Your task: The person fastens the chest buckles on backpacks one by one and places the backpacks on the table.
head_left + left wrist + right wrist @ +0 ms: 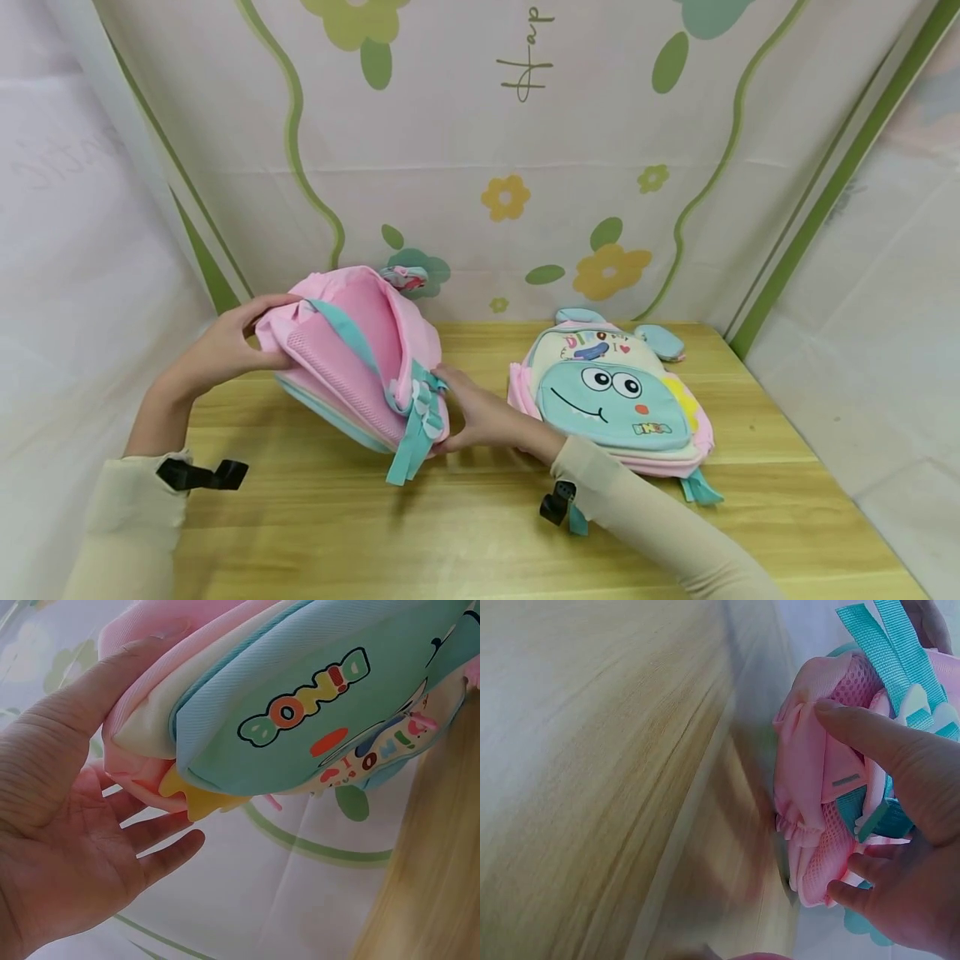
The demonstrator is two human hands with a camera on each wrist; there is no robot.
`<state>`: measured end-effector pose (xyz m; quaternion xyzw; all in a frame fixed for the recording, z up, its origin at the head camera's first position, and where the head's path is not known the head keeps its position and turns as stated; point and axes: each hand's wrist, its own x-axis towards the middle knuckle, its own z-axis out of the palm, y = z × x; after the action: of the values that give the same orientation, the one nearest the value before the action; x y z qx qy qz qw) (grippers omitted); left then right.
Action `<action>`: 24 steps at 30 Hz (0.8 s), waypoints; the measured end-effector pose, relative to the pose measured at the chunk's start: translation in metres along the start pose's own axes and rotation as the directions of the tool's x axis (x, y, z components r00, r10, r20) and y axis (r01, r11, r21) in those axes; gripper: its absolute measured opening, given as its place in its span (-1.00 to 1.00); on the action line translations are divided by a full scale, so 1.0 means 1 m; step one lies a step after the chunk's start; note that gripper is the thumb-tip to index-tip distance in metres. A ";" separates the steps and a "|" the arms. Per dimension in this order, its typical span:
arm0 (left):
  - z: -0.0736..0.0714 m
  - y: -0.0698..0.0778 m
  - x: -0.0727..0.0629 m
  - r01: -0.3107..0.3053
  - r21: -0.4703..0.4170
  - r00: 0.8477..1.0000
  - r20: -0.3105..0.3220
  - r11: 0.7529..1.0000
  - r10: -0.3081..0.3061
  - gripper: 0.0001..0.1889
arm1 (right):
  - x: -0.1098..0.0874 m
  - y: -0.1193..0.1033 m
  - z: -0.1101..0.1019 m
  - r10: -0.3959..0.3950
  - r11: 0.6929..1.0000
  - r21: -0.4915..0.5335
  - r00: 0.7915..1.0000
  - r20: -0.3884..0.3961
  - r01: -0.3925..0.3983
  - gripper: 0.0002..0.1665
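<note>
A pink child's backpack [337,367] is held tilted at the left of the table, its pink padded back and teal straps facing up. My left hand [228,348] grips its left end, thumb on the pink fabric and fingers around the other side, as the left wrist view shows. My right hand [483,414] holds the right end beside the teal webbing [408,450] and pale buckles [915,709]. The teal front pocket [285,712] with colored letters shows in the left wrist view. Whether the bag touches the table is unclear.
A second backpack [615,404] with a cartoon dinosaur face lies front up on the wooden table [465,533] at the right, close to my right forearm. A flower-printed cloth [435,125] stands behind the table, with white cloth on both sides.
</note>
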<state>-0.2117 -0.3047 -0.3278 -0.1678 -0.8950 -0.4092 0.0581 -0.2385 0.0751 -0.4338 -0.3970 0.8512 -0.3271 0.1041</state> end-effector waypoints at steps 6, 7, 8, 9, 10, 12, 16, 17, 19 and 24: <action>-0.002 -0.009 -0.003 -0.016 0.010 1.000 0.016 1.000 0.016 -0.19 | 0.003 0.005 0.002 -0.040 0.996 0.076 0.999 -0.028 0.042 0.40; -0.002 -0.010 -0.004 -0.012 0.010 1.000 0.015 1.000 0.012 -0.18 | 0.004 0.006 0.003 -0.047 0.994 0.092 0.998 -0.031 0.050 0.39; -0.001 -0.012 -0.005 -0.009 0.012 1.000 0.014 1.000 0.009 -0.18 | 0.005 0.008 0.004 -0.058 0.993 0.104 0.998 -0.031 0.061 0.39; -0.001 -0.014 -0.006 -0.005 0.012 1.000 0.013 1.000 0.004 -0.17 | 0.006 0.009 0.005 -0.072 0.990 0.116 0.997 -0.030 0.075 0.40; -0.001 -0.015 -0.007 0.001 0.012 1.000 0.012 1.000 -0.001 -0.16 | 0.006 0.010 0.006 -0.085 0.988 0.129 0.996 -0.027 0.088 0.39; 0.000 -0.019 -0.009 0.007 0.015 1.000 0.009 1.000 -0.007 -0.15 | 0.007 0.012 0.008 -0.107 0.984 0.139 0.994 -0.018 0.108 0.39; 0.001 -0.024 -0.013 0.000 0.003 1.000 0.004 1.000 0.000 -0.16 | 0.007 0.012 0.008 -0.127 0.975 0.183 0.992 0.005 0.124 0.33; 0.001 -0.025 -0.014 -0.004 -0.002 1.000 0.003 1.000 0.004 -0.16 | 0.007 0.012 0.008 -0.129 0.973 0.192 0.992 0.008 0.125 0.32; 0.001 -0.027 -0.015 -0.009 -0.014 1.000 0.001 1.000 0.009 -0.17 | 0.007 0.012 0.007 -0.129 0.972 0.200 0.992 0.013 0.124 0.31; 0.001 -0.034 -0.018 0.012 -0.023 1.000 -0.002 1.000 -0.012 -0.16 | 0.008 0.013 0.008 -0.090 0.983 0.162 0.996 0.027 0.085 0.29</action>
<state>-0.2063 -0.3294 -0.3570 -0.1625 -0.8912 -0.4201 0.0545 -0.2482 0.0716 -0.4477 -0.4299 0.8018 -0.3923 0.1358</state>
